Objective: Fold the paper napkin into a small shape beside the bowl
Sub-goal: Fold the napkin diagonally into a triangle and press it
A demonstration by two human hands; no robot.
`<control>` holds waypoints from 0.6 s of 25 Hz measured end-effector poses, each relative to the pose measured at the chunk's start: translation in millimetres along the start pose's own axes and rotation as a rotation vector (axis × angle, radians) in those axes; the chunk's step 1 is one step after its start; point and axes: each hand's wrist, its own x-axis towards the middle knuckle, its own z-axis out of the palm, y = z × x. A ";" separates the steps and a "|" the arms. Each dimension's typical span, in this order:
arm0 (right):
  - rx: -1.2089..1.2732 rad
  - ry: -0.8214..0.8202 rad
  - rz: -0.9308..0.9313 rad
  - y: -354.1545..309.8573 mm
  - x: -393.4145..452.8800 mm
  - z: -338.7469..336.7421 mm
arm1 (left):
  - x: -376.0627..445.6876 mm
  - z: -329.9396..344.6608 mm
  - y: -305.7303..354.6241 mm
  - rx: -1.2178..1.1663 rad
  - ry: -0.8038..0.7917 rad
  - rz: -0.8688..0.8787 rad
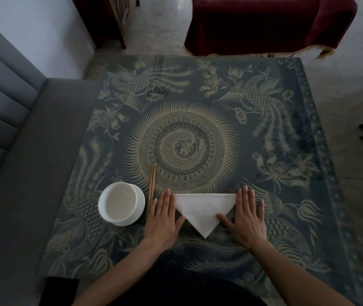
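White paper napkin [206,209], folded into a triangle with its long edge away from you and its point toward you, is lying flat on the patterned table [264,133] between your two hands. You are pressing your left hand [164,217] and your right hand [245,217] down on its two far corners, fingers straight and flat, thumbs reaching inward onto the paper. Just left of your left hand a pair of wooden chopsticks [152,188] is lying, and beyond them the white bowl [121,203] is standing, with a grey sofa [10,129] running along the table's left side.
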 end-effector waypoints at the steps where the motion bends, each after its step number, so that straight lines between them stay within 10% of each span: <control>1: 0.010 0.005 0.012 0.3 -0.3 -0.9 | -1.0 -1.5 -0.5 0.000 0.010 -0.015; 15: -0.103 -0.017 -0.371 -39.6 -3.5 -3.8 | 14.0 -11.2 66.1 -0.227 0.001 0.260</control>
